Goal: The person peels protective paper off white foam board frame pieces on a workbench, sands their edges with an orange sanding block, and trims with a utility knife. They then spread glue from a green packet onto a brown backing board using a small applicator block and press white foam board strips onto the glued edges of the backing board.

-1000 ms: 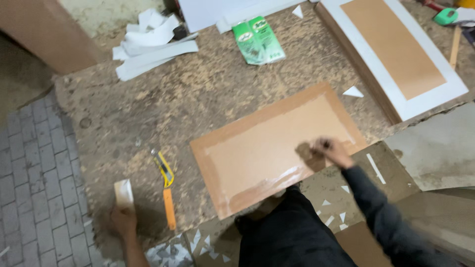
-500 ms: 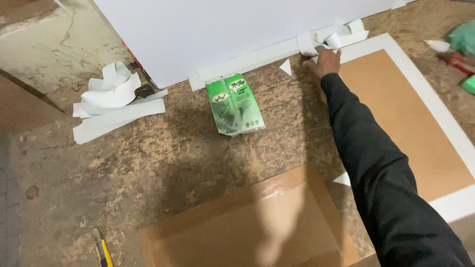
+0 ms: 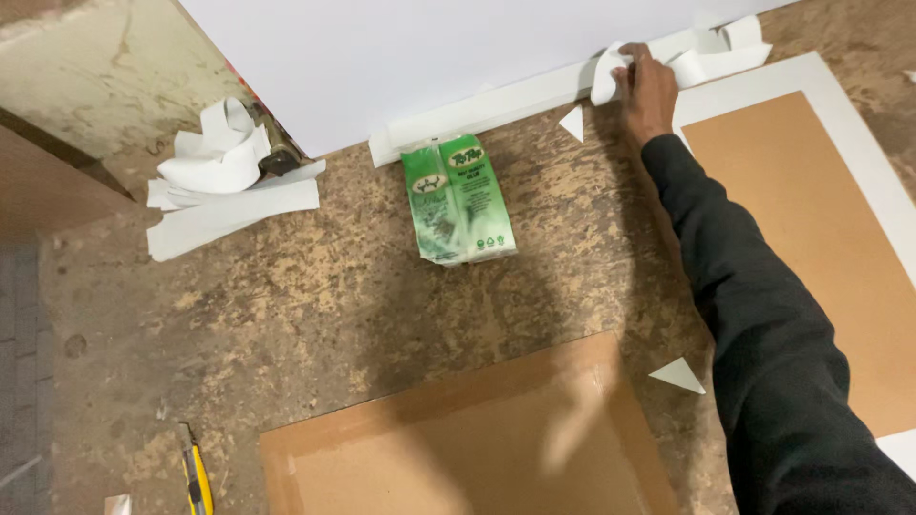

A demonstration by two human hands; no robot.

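Observation:
My right hand (image 3: 649, 88) reaches far forward in a black sleeve and grips a curled white paper strip (image 3: 607, 74) that lies along the lower edge of a big white sheet (image 3: 429, 57). More white strip (image 3: 716, 52) trails to the right of the hand. My left hand is out of view. A green pouch (image 3: 458, 200) lies flat on the speckled worktop just left of my arm. A brown board (image 3: 468, 448) lies near me at the bottom.
A brown board with a white border (image 3: 840, 124) lies at the right. Crumpled white paper strips (image 3: 224, 181) sit at the left. Small white triangle offcuts (image 3: 679, 374) lie about. A yellow utility knife (image 3: 196, 472) rests at the bottom left.
My right hand left the near brown board, reached to the far white sheet and took hold of the white strip. The view tipped up, so the left hand dropped out of sight.

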